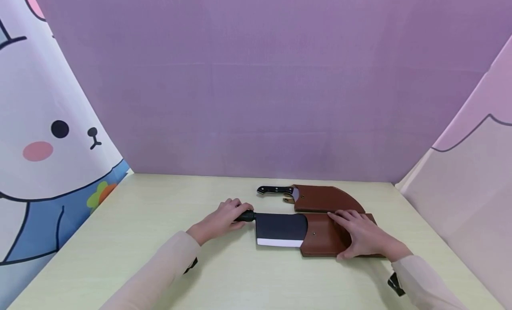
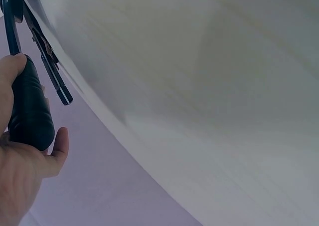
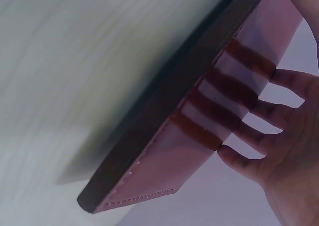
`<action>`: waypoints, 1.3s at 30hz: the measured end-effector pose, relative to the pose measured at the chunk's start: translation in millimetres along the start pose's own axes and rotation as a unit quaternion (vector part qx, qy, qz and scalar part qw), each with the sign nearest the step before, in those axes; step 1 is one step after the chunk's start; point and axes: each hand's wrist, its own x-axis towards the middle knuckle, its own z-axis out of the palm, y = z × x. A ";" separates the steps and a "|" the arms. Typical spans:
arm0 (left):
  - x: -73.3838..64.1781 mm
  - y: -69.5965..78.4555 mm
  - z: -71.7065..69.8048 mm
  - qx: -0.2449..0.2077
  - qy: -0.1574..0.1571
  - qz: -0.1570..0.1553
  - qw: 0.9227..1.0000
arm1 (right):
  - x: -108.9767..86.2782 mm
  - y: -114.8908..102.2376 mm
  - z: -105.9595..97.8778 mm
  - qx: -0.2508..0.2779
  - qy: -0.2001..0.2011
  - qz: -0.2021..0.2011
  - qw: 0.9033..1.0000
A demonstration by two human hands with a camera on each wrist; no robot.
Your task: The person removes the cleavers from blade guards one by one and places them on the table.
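Note:
My left hand (image 1: 222,219) grips the black handle (image 2: 31,106) of a cleaver (image 1: 280,227), with the fingers wrapped round it in the left wrist view. The cleaver's dark blade, with a bright edge facing me, lies partly inside a brown leather sheath (image 1: 325,241); its front end is hidden there. My right hand (image 1: 366,234) spans the sheath and holds it, thumb at the near edge and fingers at the far side. In the right wrist view the fingertips touch the stitched sheath (image 3: 159,171).
Just behind lies a second knife with a black riveted handle (image 1: 276,190), its blade in another brown sheath (image 1: 326,199) that nearly meets the front one. Everything sits on a pale wood-grain table (image 1: 256,283). A purple backdrop (image 1: 256,87) stands behind.

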 end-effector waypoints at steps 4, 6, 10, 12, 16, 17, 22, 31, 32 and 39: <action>-1.2 -1.8 0.4 -0.001 0.000 -0.001 1.000 | 1.0 0.6 0.7 0.002 0.000 0.001 1.000; -1.9 -2.8 0.6 0.000 0.001 -0.002 1.000 | 1.4 1.1 1.2 0.001 0.002 -0.001 1.000; -2.9 -3.6 -0.1 0.000 -0.001 -0.005 1.000 | 1.6 2.3 2.2 -0.002 0.009 -0.008 1.000; -3.4 -3.9 -0.7 0.002 -0.001 -0.005 1.000 | 1.6 2.7 2.5 -0.002 0.011 -0.010 1.000; -4.4 -3.9 -2.1 0.005 0.001 -0.004 1.000 | 1.7 2.8 2.6 -0.002 0.015 -0.011 1.000; -4.7 -3.8 -2.5 0.005 0.002 -0.004 1.000 | 1.6 2.8 2.5 -0.001 0.015 -0.011 1.000; -6.4 -4.1 -4.2 0.001 0.006 -0.002 1.000 | 1.1 1.5 1.5 -0.002 0.014 -0.010 1.000; -8.8 -4.8 -6.9 -0.014 0.005 -0.006 1.000 | 0.5 1.5 0.4 -0.003 0.015 -0.008 1.000; -8.9 -5.0 -6.9 -0.014 0.005 -0.006 1.000 | 0.3 1.5 0.3 -0.003 0.012 -0.007 1.000; -11.7 -7.2 -7.2 -0.005 0.006 -0.006 1.000 | -0.5 0.3 -0.8 0.000 0.007 0.000 1.000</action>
